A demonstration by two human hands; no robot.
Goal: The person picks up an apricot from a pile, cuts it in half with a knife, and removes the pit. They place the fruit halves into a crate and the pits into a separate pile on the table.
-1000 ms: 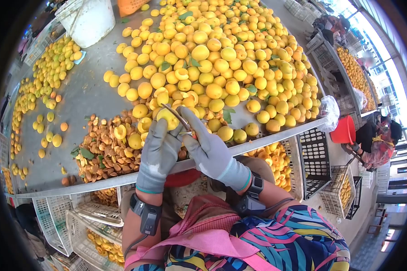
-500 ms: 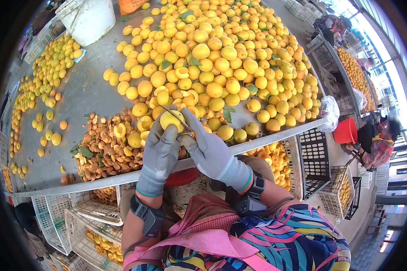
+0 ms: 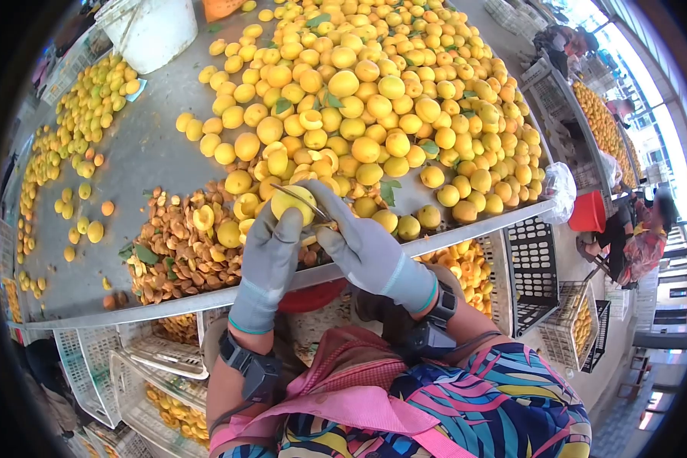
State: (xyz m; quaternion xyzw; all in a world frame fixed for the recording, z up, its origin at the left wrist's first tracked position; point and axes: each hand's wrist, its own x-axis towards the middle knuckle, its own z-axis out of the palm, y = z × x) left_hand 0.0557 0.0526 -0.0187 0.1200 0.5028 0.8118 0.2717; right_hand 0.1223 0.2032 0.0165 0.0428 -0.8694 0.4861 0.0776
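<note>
1. So, only the head view to go on. The left hand (image 3: 271,248) has its grip closed around a yellow fruit (image 3: 291,206), which is up between the two hands just over the near edge of the metal surface (image 3: 156,130).
2. The right hand (image 3: 362,244), gloved in grey like the other one, has its grip closed on a thin tool (image 3: 326,219). The tool's slim end lies against the fruit; can't really make out the handle, fingers are in the way.
3. Behind the hands there's a big fruit heap (image 3: 389,99), mostly yellow with a few green leaves mixed in. Just left of the hands sits a pile of brown pits (image 3: 183,256) with some fruit pieces in it.
4. Further left is a greener batch (image 3: 91,99), and near it, on the far side, a white bucket (image 3: 153,38).
5. Below the edge, a crate of opened fruit (image 3: 467,267) sits beside a black crate (image 3: 533,267). A plastic bag (image 3: 559,191) hangs at the surface's right corner, right by a red bucket (image 3: 586,212).
</note>
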